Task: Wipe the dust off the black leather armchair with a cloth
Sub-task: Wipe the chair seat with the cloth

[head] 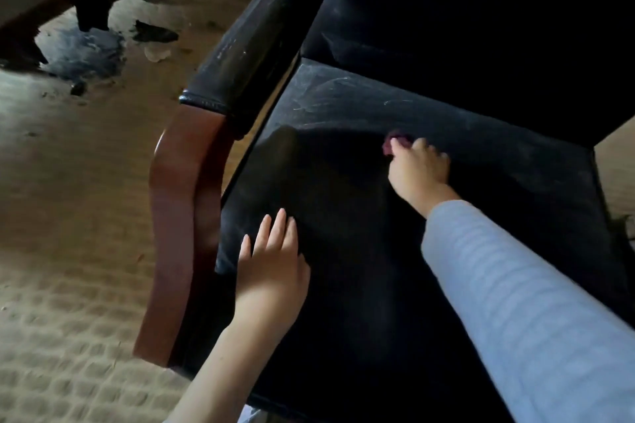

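A patterned carpet (68,216) lies at far left beside the black leather armchair (343,106), whose polished wooden arm support (178,203) curves up to a scuffed padded armrest (247,45). On the seat's front left corner the person's left hand (271,264) rests flat, fingers straight and close together, holding nothing. Pale dust streaks show along the seat's back edge, while the leather nearer the front edge looks darker (likely the part already wiped). Near the middle of the seat, a small purplish cloth (395,141) is bunched under the right hand (417,170), whose fingers curl over it and press it to the leather; only a corner of the cloth shows. A light blue sleeve (508,302) runs back toward the lower right. The cloth looks soft and light, best kept balled under the palm so it does not slip free. The padded leather should give a little and let the cloth glide, and the chair seems heavy enough to stay put.
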{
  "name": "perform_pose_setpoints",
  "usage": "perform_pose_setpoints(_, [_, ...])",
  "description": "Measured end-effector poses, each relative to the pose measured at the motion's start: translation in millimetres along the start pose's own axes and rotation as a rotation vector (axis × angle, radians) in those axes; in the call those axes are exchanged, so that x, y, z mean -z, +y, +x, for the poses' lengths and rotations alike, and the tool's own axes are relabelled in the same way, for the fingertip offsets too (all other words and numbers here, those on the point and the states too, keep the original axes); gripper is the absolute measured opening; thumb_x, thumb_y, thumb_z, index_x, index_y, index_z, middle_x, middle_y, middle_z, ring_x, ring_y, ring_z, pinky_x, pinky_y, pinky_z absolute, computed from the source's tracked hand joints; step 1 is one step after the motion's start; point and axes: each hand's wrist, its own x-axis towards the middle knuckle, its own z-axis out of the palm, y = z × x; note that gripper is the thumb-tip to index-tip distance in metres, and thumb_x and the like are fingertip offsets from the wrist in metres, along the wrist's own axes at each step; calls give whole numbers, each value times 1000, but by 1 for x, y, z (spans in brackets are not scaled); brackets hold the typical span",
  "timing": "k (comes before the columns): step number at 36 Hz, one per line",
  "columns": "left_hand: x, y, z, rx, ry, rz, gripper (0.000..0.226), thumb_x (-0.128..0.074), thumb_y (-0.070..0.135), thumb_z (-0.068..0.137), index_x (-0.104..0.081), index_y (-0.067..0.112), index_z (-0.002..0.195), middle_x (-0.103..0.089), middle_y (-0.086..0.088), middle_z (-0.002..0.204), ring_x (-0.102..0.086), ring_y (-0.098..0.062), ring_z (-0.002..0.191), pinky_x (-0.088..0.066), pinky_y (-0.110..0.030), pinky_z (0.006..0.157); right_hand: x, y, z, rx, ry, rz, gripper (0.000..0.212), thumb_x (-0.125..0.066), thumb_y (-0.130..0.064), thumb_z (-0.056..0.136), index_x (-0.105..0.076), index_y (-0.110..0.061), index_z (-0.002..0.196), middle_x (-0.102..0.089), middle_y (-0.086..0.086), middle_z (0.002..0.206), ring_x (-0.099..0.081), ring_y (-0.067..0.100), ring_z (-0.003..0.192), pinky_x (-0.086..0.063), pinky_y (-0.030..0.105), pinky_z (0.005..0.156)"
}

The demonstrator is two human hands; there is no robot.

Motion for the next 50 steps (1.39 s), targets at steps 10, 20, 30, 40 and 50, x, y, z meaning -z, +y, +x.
perform_pose_setpoints(10, [9, 9, 2, 64, -99, 52, 60, -36, 31, 99, -12, 17, 152, 2, 2, 161, 1, -18, 148, -9, -39, 117, 21, -65, -16, 249, 305, 112, 29, -50, -19, 85, -63, -18, 110, -60, 18, 96, -61, 39, 86, -44, 42, 71])
perform_pose_setpoints(20, [18, 8, 4, 23, -267, 255, 65, -26, 42, 100, 10, 23, 151, 14, 2, 159, 15, -19, 146, 1, -39, 119, 2, -190, -32, 437, 170, 142, 38, -41, -17, 94, -47, -21, 131, -46, 14, 129, -45, 32, 120, -34, 40, 96])
perform_pose_setpoints(30, [12, 4, 1, 46, -127, 61, 60, -32, 31, 99, -5, 24, 152, 7, 7, 160, 6, -13, 147, -5, -35, 118, 0, -156, -12, 360, 127, 145, 46, -44, -21, 93, -42, -25, 139, -44, 15, 133, -44, 33, 122, -32, 41, 97])
perform_pose_setpoints(40, [0, -1, 2, 15, 29, -31, 53, -60, 20, 87, -48, 10, 138, -36, -5, 151, -34, -27, 139, -31, -49, 108, 2, 18, 14, -80, -4, 96, 46, -42, -17, 90, -46, -24, 136, -45, 22, 132, -44, 42, 122, -35, 47, 100])
perform_pose_setpoints(50, [5, 8, 4, 70, -41, -21, 56, -43, 29, 97, -27, 17, 149, -14, 2, 159, -11, -19, 147, -15, -42, 116, 25, -22, 0, 79, 113, 98, 38, -45, -23, 91, -50, -22, 129, -53, 19, 121, -54, 39, 111, -41, 42, 88])
